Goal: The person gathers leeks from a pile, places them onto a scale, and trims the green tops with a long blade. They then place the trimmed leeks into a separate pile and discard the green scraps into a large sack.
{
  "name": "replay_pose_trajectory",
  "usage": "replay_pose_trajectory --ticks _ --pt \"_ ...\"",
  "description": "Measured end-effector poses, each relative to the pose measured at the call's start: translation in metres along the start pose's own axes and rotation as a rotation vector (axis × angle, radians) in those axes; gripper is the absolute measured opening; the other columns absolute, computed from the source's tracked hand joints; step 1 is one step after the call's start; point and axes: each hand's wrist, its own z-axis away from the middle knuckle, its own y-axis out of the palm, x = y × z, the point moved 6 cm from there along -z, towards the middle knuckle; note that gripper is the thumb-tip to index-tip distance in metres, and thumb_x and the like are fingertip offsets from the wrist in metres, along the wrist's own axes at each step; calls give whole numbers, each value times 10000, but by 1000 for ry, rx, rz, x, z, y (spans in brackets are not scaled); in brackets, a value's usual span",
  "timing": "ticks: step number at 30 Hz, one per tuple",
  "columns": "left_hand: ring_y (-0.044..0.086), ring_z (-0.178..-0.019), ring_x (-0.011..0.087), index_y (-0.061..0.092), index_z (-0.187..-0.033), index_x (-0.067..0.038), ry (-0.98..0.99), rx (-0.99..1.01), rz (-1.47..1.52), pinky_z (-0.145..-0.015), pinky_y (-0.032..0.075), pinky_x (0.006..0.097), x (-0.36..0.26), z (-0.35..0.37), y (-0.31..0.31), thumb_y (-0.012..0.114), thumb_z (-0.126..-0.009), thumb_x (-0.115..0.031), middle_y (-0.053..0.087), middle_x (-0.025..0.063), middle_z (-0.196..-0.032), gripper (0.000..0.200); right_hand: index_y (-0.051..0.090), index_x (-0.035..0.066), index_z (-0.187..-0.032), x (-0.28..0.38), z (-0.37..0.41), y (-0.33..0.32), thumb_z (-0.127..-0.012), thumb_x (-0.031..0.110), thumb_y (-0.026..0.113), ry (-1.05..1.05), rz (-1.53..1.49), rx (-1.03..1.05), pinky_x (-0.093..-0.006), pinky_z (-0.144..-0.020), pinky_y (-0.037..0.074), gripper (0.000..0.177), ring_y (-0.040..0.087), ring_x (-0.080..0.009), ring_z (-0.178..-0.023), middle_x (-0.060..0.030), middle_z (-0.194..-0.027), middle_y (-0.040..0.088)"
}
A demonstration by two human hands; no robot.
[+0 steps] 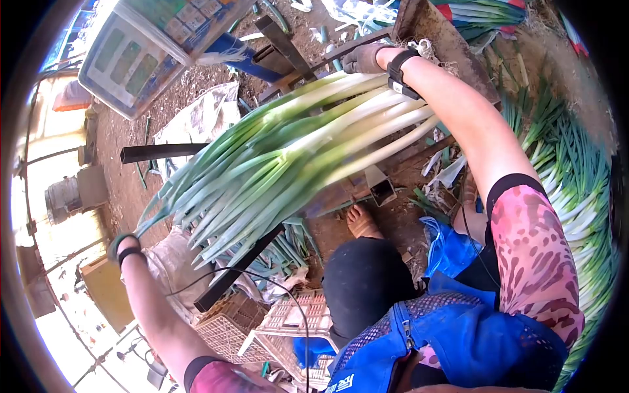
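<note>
A big bundle of long green onions lies slantwise across a metal frame in front of me, white ends toward the upper right and leaves toward the lower left. My left hand, in a dark glove, is closed around the leaf tips at the bundle's far left. Beside the upper edge of the white stalks is my right hand, also gloved, with its fingers curled. What those fingers hold, if anything, is hidden. A black band circles each wrist.
Dark metal bars stick out around the bundle. More green onions lie heaped along the right. Plastic crates stand below, near a black rounded object. A clear plastic bin sits upper left. Leaf scraps litter the soil.
</note>
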Motion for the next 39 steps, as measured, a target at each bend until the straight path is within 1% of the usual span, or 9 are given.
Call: replay_pose_trajectory --ticks 5,8,12,15,20,26,32,37,39 --pt "688 -999 299 739 -1015 -99 27 225 33 -838 535 431 -15 25 -56 682 -820 -182 695 193 -1080 220 669 179 -1141 19 -4 -28 -934 302 560 -5 32 -76 -380 -919 478 264 630 -274 -1019 -91 -1089 693" --pt "642 -946 413 704 -942 -60 614 -200 658 -781 511 457 -174 102 -208 611 -856 -350 673 225 -954 317 670 160 -1142 12 10 -38 -939 323 570 86 -4 -148 -388 -930 475 278 630 -279 -1055 -96 -1161 677" --pt "626 -1090 319 655 -1162 -66 743 -558 972 -944 460 381 -300 96 -260 491 -959 -455 669 195 -1153 468 645 165 -1205 -52 11 6 -963 394 517 153 125 -49 -418 -975 460 357 608 -324 -1104 -83 -1229 656" --pt "592 -1170 279 571 -1307 -42 839 -6 867 -989 435 373 -388 84 -231 352 -1001 -458 635 201 -1236 561 644 185 -1240 -52 38 -4 -937 423 552 228 93 -128 -424 -980 456 396 594 -333 -1150 -108 -1254 644" --pt "591 -1182 281 470 -1402 -89 1031 -87 436 -1039 401 412 -408 46 -180 321 -990 -491 574 177 -1345 594 663 155 -1221 -47 32 -9 -914 409 586 371 406 19 -436 -942 487 406 639 -311 -1094 -107 -1182 681" --pt "572 -1183 371 653 -1163 -53 669 16 647 -974 442 419 -397 70 -209 278 -1006 -528 640 190 -1202 625 555 88 -1318 42 73 13 -919 298 638 15 449 -113 -410 -983 493 459 592 -293 -1155 -128 -1221 628" --pt "631 -1002 416 611 -1220 -75 915 -226 886 -844 507 444 -378 102 -230 392 -991 -437 675 220 -1057 481 604 151 -1260 28 73 5 -878 239 673 107 373 -149 -426 -968 501 398 588 -300 -1180 -104 -1243 627" --pt "537 -1235 334 532 -1367 -125 890 -849 712 -1004 429 423 -371 180 -251 495 -956 -472 556 147 -1375 539 542 144 -1352 24 85 -1 -879 279 684 182 193 -167 -438 -988 489 512 604 -323 -1162 -135 -1309 600" --pt "330 -1415 340 400 -1474 -151 997 -653 638 -1152 266 466 -385 227 -266 531 -935 -482 374 164 -1525 646 492 148 -1409 24 107 -9 -897 285 655 162 117 -218 -444 -1009 476 554 592 -337 -1181 -161 -1334 581"
